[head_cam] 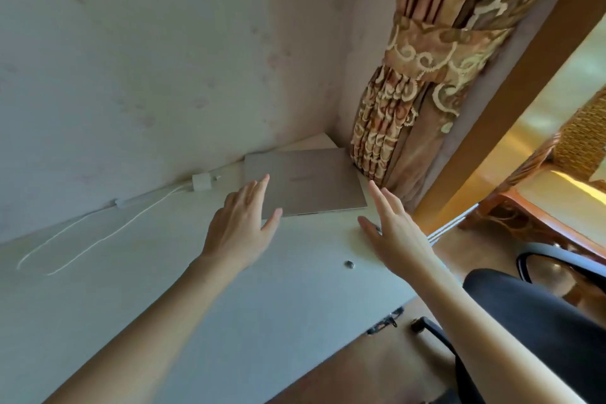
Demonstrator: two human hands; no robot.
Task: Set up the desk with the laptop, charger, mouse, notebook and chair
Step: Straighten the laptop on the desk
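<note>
Both my left hand [241, 223] and right hand [392, 229] reach with fingers spread, holding nothing, toward the closed laptop [305, 185] at the table's [131, 289] far corner, which I judge needs gripping by both sides next.

Item: my white desk [157, 298], standing against the wall. Lying on it: a closed laptop [308, 185] in the far corner; a white charger [201, 182] just left of the laptop, its cable [98, 233] trailing in a loop leftward; a small metal bit [350, 264] sitting near the front edge.
</note>
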